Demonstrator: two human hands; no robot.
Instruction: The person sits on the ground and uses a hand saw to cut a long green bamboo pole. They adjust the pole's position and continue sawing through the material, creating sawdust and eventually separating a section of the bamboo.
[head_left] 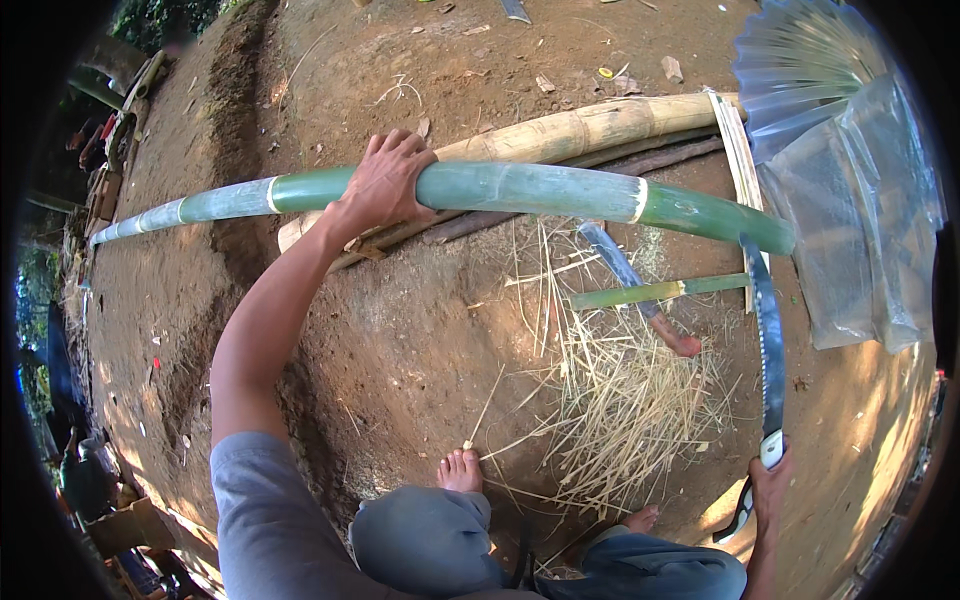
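Note:
A long green bamboo pole [540, 190] stretches across the view, its cut end at the right. My left hand [385, 185] grips it from above, left of the middle, fingers over the far side and thumb on the near side. My right hand [771, 485] is closed round the handle of a hand saw [770, 350] at the lower right. The toothed blade points away from me, and its tip end meets the pole near the right end. Whether the teeth have entered the bamboo cannot be made out.
Dry yellowish bamboo [590, 130] and dark poles lie under the green one. A machete [618, 262], a narrow bamboo piece [640, 292] and a heap of shavings [635, 425] lie before my feet. Pale split strips [738, 160] and clear plastic sheeting [850, 200] are at the right.

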